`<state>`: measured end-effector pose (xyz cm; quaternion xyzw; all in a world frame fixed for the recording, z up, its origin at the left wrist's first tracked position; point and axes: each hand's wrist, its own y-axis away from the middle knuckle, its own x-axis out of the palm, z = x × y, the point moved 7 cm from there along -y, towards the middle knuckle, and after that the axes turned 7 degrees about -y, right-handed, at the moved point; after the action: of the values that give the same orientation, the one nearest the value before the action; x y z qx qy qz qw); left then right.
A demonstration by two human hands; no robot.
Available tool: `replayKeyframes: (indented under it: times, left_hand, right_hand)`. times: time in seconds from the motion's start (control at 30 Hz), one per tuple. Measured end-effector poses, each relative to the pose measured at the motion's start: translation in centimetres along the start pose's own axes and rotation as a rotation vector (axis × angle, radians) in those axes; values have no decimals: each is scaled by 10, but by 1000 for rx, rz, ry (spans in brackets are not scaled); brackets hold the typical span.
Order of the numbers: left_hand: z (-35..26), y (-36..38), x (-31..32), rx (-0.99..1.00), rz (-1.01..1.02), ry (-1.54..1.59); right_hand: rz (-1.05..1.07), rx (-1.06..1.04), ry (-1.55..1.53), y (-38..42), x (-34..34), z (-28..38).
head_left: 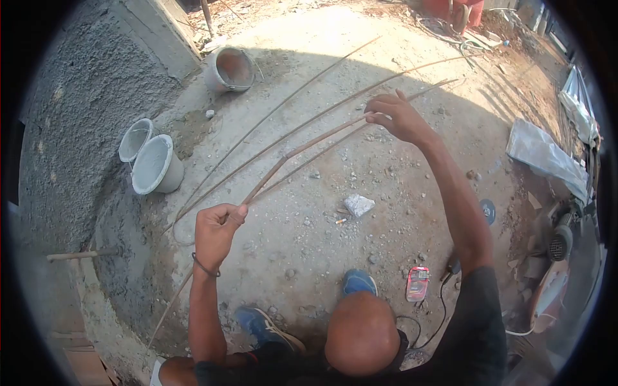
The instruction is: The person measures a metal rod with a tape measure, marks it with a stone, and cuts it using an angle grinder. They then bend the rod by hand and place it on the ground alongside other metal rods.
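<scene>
A brown metal rod [315, 139] runs between my hands, with a slight bend near its middle. My left hand [217, 233] is closed round it, and a thin length continues below the fist toward the lower left. At the rod's upper right end, my right hand [400, 118] curls its fingers and thumb on it. Several long thin rods lie on the ground beyond: a curved rod [341, 106], and a thinner rod [277, 106] whose near end hooks round. Another rod [315, 161] lies partly beneath the held one.
Two buckets [168, 168] [137, 138] stand by the rough cement wall [84, 122]; another bucket [230, 69] is tipped near the corner. A pale stone [358, 205], a cigarette [341, 221] and a red packet [418, 284] lie on the gritty ground. Plastic sheeting [547, 154] is at right.
</scene>
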<state>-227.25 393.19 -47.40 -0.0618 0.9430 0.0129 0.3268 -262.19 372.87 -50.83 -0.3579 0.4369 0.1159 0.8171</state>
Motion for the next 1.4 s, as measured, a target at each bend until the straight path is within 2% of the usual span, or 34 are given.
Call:
replayKeyframes:
  times: [0.03,0.07,0.13,0.2,0.27,0.33,0.43,0.5,0.57,0.6,0.67,0.73,0.77,0.83,0.87,0.97,1.03,1.2,1.23,1.3,1.4]
  left_hand:
    - [-6,1,-14,-22,-5,5]
    - [-13,2,-27,-44,-7,11]
    - [-28,3,-49,-48,-44,-7]
    - [-42,6,-70,-53,-70,-24]
    - [-62,9,-102,21,-212,-35]
    - [-94,10,-142,125,-390,-110]
    - [-144,21,-204,273,-619,-274]
    - [-165,30,-238,313,-692,-304]
    - [-171,38,-268,292,-740,-335]
    - [-170,38,-276,297,-746,-335]
    - [-173,47,-293,339,-889,-344]
    - [-168,38,-303,368,-877,-357]
    - [-165,31,-305,398,-863,-368]
    - [-153,14,-302,435,-872,-401]
    - [-145,4,-298,455,-866,-440]
    - [-108,-33,-274,357,-770,-321]
    - [-80,-55,-250,309,-694,-273]
    - [-8,-89,-164,210,-456,-164]
    - [3,-86,-146,195,-437,-157]
    - [15,-77,-99,169,-309,-119]
    - [37,-53,-38,87,-133,-25]
  right_hand:
    - [155,52,-135,-11,9,-5]
    - [139,28,-144,-20,8,2]
    - [-99,-41,-323,-26,-4,23]
    - [-172,-62,-308,-42,-10,35]
    - [-250,-77,-286,-63,-25,48]
    - [-284,-57,-542,-97,-48,67]
    - [-285,-36,-603,-149,-105,116]
    - [-391,-264,-621,-175,-135,139]
    - [-474,-419,-511,-198,-162,163]
    - [-483,-441,-461,-206,-170,168]
    - [-495,-471,-408,-212,-185,184]
    - [-621,-564,-114,-193,-197,216]
    - [-626,-573,-107,-185,-197,222]
    - [-563,-486,-54,-174,-188,222]
    - [-577,-527,4,-167,-186,224]
    - [-406,-397,61,-158,-168,221]
    - [-338,-402,122,-151,-162,219]
    - [-68,-364,295,-146,-147,202]
    - [-46,-351,292,-145,-148,196]
    - [223,-243,424,-145,-148,176]
    - [336,-283,439,-138,-150,161]
